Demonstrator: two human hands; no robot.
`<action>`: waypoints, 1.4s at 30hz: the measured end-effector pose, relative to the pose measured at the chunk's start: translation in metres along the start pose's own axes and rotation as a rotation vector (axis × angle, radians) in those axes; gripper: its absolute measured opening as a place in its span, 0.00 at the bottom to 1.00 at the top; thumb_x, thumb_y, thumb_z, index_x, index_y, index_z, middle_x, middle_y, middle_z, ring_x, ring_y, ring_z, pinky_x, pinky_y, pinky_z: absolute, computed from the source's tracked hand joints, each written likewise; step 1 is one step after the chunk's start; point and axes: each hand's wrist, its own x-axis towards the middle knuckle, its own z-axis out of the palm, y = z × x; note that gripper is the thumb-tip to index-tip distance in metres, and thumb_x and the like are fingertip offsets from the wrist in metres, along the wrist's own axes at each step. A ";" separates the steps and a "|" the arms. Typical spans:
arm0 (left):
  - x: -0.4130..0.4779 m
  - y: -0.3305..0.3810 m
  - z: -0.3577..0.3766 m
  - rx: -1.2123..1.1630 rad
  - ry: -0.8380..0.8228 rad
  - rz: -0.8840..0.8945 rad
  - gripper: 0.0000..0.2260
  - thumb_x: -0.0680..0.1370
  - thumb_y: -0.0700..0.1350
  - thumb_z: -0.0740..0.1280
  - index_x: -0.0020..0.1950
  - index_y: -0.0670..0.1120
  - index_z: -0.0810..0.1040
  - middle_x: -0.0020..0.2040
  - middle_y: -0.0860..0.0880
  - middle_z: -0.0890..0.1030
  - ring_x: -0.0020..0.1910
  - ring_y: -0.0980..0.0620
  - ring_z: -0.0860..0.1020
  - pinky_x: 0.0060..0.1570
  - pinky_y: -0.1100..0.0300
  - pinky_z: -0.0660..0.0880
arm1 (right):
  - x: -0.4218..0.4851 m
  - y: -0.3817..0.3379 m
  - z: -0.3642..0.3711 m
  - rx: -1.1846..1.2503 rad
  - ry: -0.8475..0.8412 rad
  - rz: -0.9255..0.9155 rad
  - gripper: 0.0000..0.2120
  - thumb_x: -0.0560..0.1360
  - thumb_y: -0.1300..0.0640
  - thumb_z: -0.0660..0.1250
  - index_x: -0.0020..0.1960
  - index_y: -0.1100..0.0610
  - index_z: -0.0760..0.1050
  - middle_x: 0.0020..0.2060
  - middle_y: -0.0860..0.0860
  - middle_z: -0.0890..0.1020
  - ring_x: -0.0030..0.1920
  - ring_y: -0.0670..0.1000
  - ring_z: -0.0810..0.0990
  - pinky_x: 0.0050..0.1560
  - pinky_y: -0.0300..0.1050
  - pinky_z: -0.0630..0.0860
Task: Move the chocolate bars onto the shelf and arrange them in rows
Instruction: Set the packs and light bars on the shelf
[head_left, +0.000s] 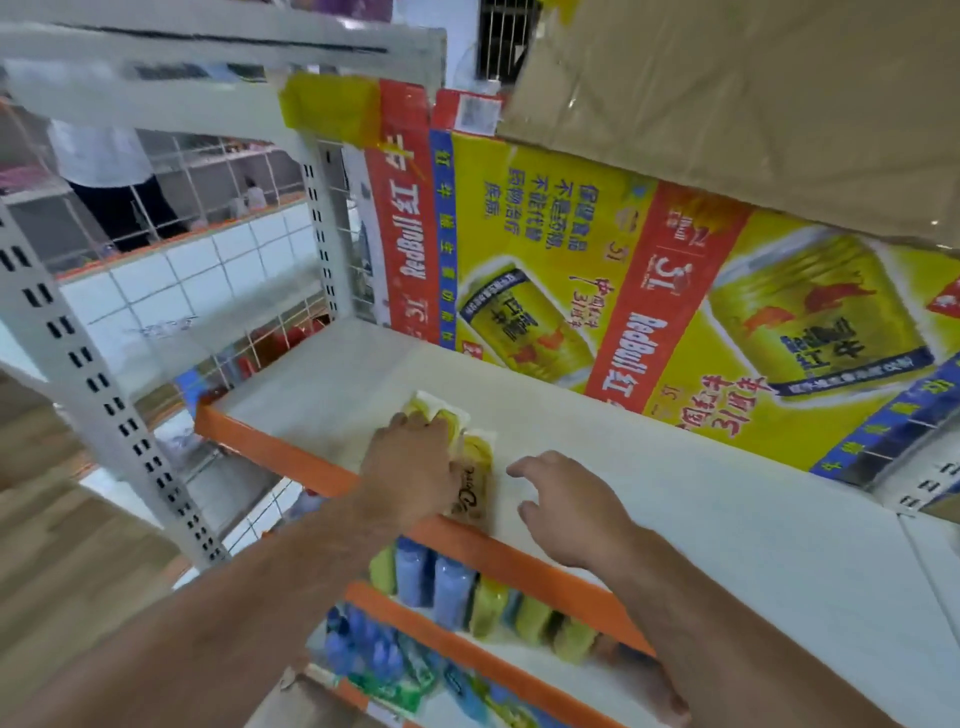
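Observation:
Yellow-wrapped chocolate bars (475, 480) lie side by side on the white shelf (701, 514) near its orange front edge. My left hand (410, 467) rests flat on top of the left bars, covering most of them. Just to the right of the bars my right hand (566, 506) hovers over the shelf with loosely spread fingers, holding nothing. One bar shows brown script lettering between the two hands.
A flattened yellow and red drink carton (649, 312) stands against the shelf's back. A brown cardboard box (753, 104) overhangs at top right. Lower shelves hold blue and green packets (452, 587). A white perforated upright (98, 384) stands at left.

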 end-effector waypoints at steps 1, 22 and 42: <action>0.004 -0.011 0.000 0.027 -0.019 -0.025 0.19 0.74 0.59 0.62 0.57 0.48 0.74 0.56 0.47 0.75 0.57 0.45 0.71 0.54 0.51 0.70 | 0.009 -0.006 0.003 -0.012 -0.015 -0.030 0.22 0.78 0.55 0.60 0.71 0.45 0.66 0.66 0.49 0.70 0.66 0.52 0.70 0.63 0.48 0.71; 0.066 -0.006 0.021 -0.080 -0.244 0.151 0.16 0.68 0.49 0.69 0.55 0.50 0.76 0.52 0.48 0.76 0.53 0.47 0.76 0.44 0.57 0.72 | 0.033 0.041 0.004 -0.220 -0.198 0.081 0.25 0.71 0.45 0.72 0.65 0.50 0.71 0.57 0.51 0.75 0.60 0.54 0.70 0.54 0.48 0.70; 0.075 0.263 0.063 -0.442 -0.240 0.474 0.20 0.66 0.53 0.73 0.57 0.59 0.79 0.54 0.52 0.74 0.57 0.52 0.71 0.57 0.56 0.72 | -0.127 0.223 -0.042 -0.029 -0.077 0.337 0.23 0.71 0.47 0.68 0.65 0.46 0.70 0.59 0.48 0.72 0.61 0.50 0.70 0.57 0.46 0.70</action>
